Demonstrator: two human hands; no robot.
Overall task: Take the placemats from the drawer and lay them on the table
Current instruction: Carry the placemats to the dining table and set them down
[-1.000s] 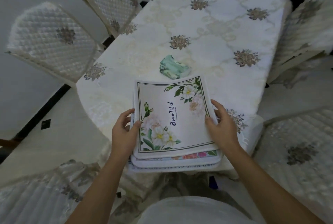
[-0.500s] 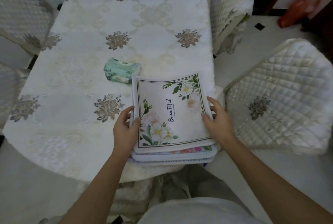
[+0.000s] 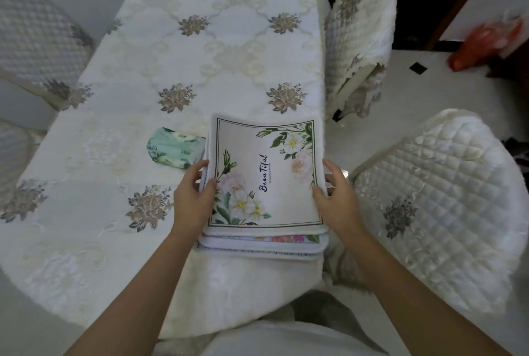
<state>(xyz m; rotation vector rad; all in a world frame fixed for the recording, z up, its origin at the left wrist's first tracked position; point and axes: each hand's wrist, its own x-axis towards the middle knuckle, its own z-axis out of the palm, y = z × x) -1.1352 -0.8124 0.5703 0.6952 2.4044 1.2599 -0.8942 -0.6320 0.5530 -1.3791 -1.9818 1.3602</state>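
the left hand and right hand each clamp one side of the placemat stack, thumbs on top, likely to keep it squared. beneath lies the desk; a tissue pack sits just beyond the left hand.

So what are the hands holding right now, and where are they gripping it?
The stack of placemats, by its side edges: left hand on one, right hand on the other.
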